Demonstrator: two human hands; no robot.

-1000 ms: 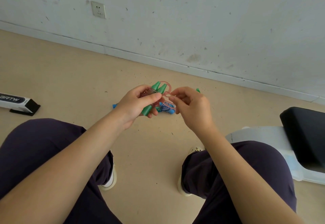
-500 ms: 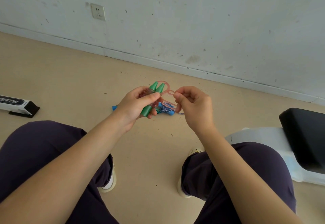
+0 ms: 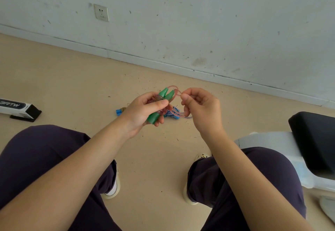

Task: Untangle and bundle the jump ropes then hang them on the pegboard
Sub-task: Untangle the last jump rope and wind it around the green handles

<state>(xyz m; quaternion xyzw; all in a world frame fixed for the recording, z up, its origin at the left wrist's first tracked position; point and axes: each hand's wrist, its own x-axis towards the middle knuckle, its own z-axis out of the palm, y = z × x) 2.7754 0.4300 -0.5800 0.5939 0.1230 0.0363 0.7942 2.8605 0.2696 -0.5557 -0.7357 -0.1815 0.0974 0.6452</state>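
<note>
Both hands work at the middle of the view, above the floor (image 3: 72,78) between the person's knees. Left hand (image 3: 145,110) is curled round the two green handles (image 3: 164,97), held side by side with the coils of the pink rope (image 3: 165,110) pressed against them. Their long axis runs from about 7 o'clock, where the butt ends stick out below the fingers, up to 1 o'clock, where the tapered tips clear the thumb. Right hand (image 3: 201,108) sits just beside it at 3 o'clock, thumb and forefinger pinching a free loop of the same rope that arches out from the handle tips; the other fingers are curled in.

That loop is what the coming move seems to turn on. It leaves the tips at 1 o'clock and comes round to the right hand, so the wrap would go across the handles' axis, not along it. I judge the right hand does the winding while the left only steadies the bundle.

A second rope (image 3: 172,113), blue and white braid, lies on the floor behind and below the hands, with a blue handle (image 3: 118,112) showing at 9 o'clock of the left wrist. Whether the pink loop is touching it I cannot tell. No pegboard is in view.
</note>
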